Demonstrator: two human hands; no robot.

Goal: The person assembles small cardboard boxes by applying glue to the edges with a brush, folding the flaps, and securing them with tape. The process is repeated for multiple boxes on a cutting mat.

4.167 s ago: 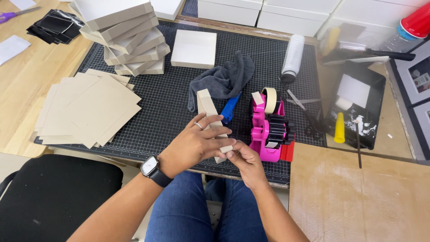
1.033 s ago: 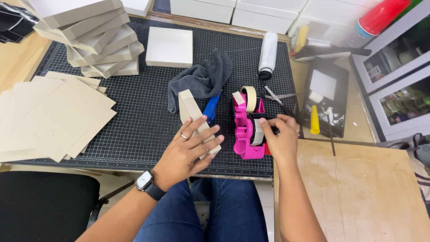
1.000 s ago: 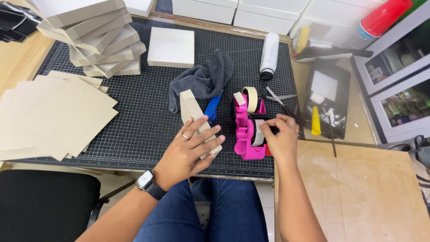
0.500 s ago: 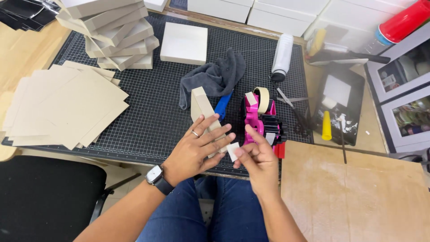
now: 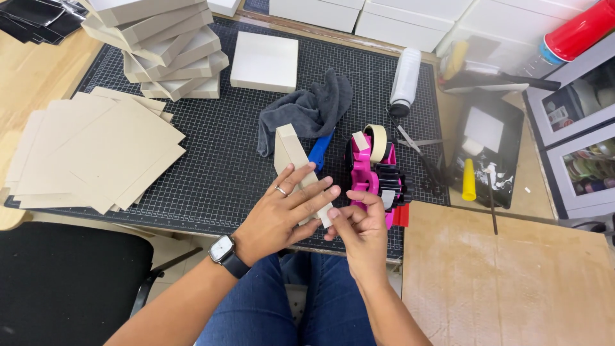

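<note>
Head view looks down on my two hands meeting at the near edge of the black gridded cutting mat (image 5: 211,166). My left hand (image 5: 282,214) lies flat with fingers spread over a small beige cardboard box (image 5: 291,150) that stands tilted on the mat, pressing it down rather than gripping it. My right hand (image 5: 362,230) sits just beside the left, thumb and fingertips pinched on what looks like a short strip of pale tape (image 5: 325,216) at the box's near corner; I cannot tell whether the strip is already stuck down.

Just beyond my right hand stands the pink tape dispenser (image 5: 371,173) with its roll of cream tape. Past my left fingers lie a crumpled grey cloth (image 5: 307,112) and a blue-handled tool (image 5: 320,150). Far off to the left of my left hand are a fan of flat beige cardboard sheets (image 5: 96,154) and, beyond them, a stack of made-up beige box parts (image 5: 163,48).

As I judge it, this box is mid-taping, one corner in hand. The stack suggests many pieces are done, while the flat sheets remain to be formed.
</note>
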